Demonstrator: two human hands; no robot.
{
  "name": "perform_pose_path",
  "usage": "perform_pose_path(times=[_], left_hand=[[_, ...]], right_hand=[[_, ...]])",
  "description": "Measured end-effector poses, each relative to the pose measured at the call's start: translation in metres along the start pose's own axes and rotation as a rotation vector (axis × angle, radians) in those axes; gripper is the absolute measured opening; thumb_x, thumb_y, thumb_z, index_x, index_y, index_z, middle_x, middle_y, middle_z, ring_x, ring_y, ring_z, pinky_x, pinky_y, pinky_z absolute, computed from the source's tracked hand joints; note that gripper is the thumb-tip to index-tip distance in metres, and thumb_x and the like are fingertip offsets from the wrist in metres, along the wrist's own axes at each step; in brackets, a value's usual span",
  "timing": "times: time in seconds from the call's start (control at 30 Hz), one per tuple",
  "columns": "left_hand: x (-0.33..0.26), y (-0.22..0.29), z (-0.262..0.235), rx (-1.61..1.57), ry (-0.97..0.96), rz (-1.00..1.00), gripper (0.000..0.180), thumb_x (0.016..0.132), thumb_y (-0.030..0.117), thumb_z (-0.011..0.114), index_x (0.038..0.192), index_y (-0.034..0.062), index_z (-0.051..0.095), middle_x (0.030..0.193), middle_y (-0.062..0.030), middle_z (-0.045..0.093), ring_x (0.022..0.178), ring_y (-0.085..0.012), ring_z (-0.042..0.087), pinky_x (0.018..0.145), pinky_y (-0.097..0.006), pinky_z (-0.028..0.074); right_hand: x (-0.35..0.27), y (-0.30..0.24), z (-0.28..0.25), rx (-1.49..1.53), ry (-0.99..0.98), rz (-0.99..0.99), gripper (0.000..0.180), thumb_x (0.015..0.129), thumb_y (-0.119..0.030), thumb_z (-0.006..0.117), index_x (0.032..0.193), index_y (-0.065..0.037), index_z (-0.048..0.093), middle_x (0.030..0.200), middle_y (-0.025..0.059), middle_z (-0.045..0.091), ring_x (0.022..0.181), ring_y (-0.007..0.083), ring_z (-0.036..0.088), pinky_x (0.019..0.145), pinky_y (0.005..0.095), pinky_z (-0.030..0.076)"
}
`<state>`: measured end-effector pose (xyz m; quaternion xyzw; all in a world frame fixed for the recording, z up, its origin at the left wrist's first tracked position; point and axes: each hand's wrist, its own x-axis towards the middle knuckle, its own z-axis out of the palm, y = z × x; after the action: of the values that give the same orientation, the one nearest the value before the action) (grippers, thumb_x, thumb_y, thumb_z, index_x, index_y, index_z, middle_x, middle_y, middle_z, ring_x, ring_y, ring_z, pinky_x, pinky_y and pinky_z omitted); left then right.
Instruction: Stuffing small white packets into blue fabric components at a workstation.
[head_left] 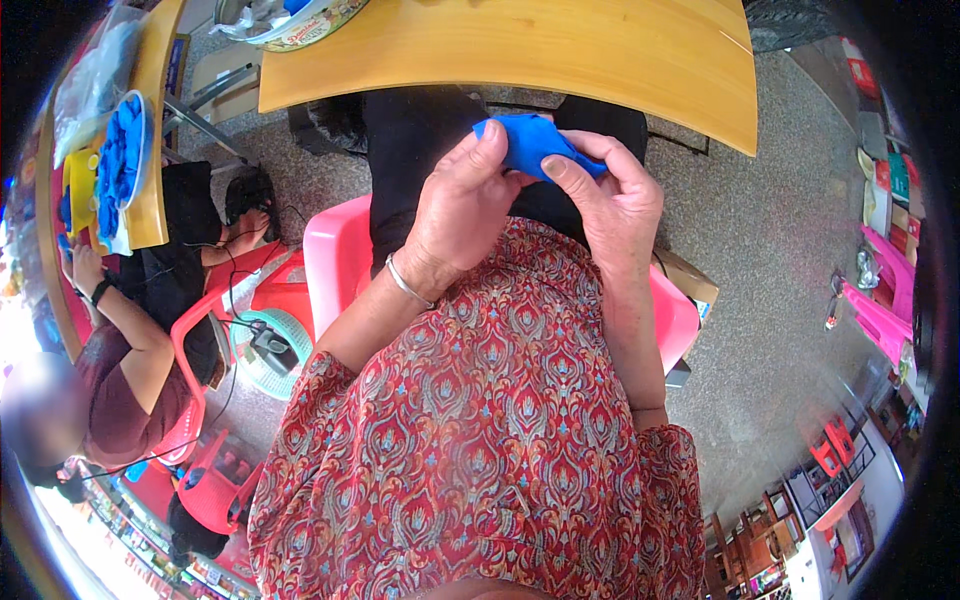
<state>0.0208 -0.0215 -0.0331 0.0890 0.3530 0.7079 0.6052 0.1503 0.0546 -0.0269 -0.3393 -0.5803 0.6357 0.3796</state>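
A small piece of bright blue cloth is held up between my two hands, above my lap and just short of the table's near edge. My left hand pinches its left side, thumb on top. At the right end, my right hand grips the cloth between thumb and fingers. The cloth looks folded, and the fingers beneath it are partly hidden. A silver bangle circles my left wrist.
Ahead lies a yellow wooden table with a round tin holding blue and whitish pieces. At left, a person sits by another table bearing a plate of blue pieces. A green basket stands on the floor nearby.
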Motion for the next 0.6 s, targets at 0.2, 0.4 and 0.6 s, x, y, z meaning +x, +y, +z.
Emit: perform_pose_path(times=[0.2,0.4,0.6], left_hand=[[-0.006,0.016,0.001,0.310,-0.001,0.126,0.031,0.093,0.018,0.060,0.118,0.0001,0.058,0.115,-0.0086,0.062,0.104,-0.0159,0.058,0.093,-0.033,0.045],[-0.007,0.016,0.005,0.501,0.030,0.273,0.015,0.089,0.010,0.065,0.100,0.0003,0.067,0.098,-0.0048,0.065,0.089,-0.0109,0.058,0.085,-0.026,0.047],[-0.012,0.009,0.007,0.373,0.143,0.208,0.017,0.091,0.014,0.063,0.099,0.0000,0.066,0.096,-0.0045,0.065,0.087,-0.0105,0.059,0.081,-0.026,0.049]], right_hand=[[0.000,-0.011,-0.005,-0.047,0.036,-0.041,0.021,0.077,-0.004,0.076,0.096,0.000,0.068,0.092,0.0051,0.066,0.082,0.0102,0.060,0.072,0.0225,0.048],[-0.001,-0.011,-0.004,0.015,-0.032,-0.073,0.011,0.084,-0.006,0.070,0.093,0.001,0.070,0.090,0.0053,0.068,0.080,0.0081,0.059,0.072,0.0204,0.045],[-0.005,-0.007,0.001,-0.060,0.099,-0.028,0.012,0.085,-0.010,0.071,0.091,0.000,0.070,0.083,0.0038,0.068,0.077,0.0061,0.058,0.071,0.0201,0.045]])
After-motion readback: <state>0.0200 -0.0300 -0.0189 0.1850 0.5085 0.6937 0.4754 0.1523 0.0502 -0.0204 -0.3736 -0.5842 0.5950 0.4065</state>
